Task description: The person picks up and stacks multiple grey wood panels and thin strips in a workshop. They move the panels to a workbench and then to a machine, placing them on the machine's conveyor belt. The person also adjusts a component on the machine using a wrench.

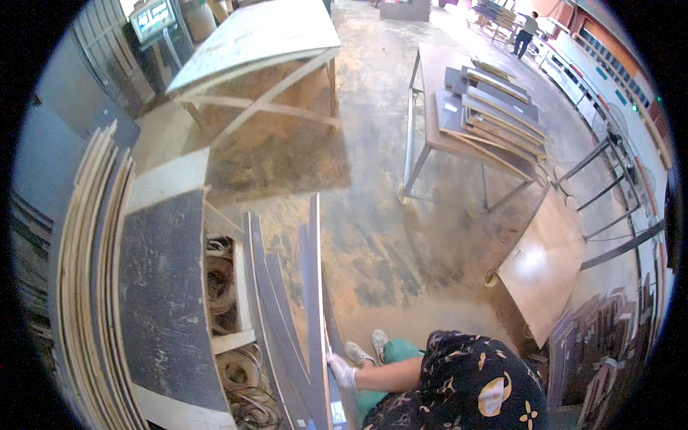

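Boards (313, 301), long and dark, stand on edge beside the dusty floor (387, 244), leaning with others against a low bench (161, 301); ours is the tall thin 1 nearest our feet. We see 2 work tables farther off, 1 pale-topped (251, 43), 1 stacked with dark panels (487, 107). Our left arm reaches out level from the lower edge, and our gloved left hand (341, 370) closes on that board's near edge, fingers wrapped around it. Our right hand is out of view.
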The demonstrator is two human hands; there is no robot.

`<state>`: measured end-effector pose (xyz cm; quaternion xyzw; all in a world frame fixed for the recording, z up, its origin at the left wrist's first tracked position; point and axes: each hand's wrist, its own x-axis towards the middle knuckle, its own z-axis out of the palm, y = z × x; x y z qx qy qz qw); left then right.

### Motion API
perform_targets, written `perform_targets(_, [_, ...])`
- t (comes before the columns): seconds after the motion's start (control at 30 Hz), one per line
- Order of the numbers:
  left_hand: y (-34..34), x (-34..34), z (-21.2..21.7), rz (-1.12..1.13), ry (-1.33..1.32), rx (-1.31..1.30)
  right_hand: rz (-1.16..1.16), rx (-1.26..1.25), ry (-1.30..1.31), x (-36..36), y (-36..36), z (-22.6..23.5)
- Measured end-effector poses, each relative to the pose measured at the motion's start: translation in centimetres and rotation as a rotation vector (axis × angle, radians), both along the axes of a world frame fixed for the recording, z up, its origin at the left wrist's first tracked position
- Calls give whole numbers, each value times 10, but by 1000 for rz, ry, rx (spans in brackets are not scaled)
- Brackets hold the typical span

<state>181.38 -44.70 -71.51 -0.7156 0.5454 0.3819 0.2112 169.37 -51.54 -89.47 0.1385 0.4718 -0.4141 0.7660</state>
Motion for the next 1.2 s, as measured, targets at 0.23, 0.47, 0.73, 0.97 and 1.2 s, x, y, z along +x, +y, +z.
perform_targets(0.23, [-15, -121, 152, -249, 143, -343, -528, -570, 46, -190, -55, 155])
perform_targets(0.47, [-77, -306, 159, -434, 323, -525, -429, -557, 176, -423, -96, 258])
perform_targets(0.73, [-286, -652, 72, -403, 1085, 0, -638, -729, 508, -803, -214, 279])
perform_targets(0.97, [-429, -915, 82, -407, 1178, -103, -792, -650, 599, -1015, -343, 278])
perform_targets(1.2, [-609, -977, 94, -537, 1086, -145, -706, -659, 546, -1087, -498, 267])
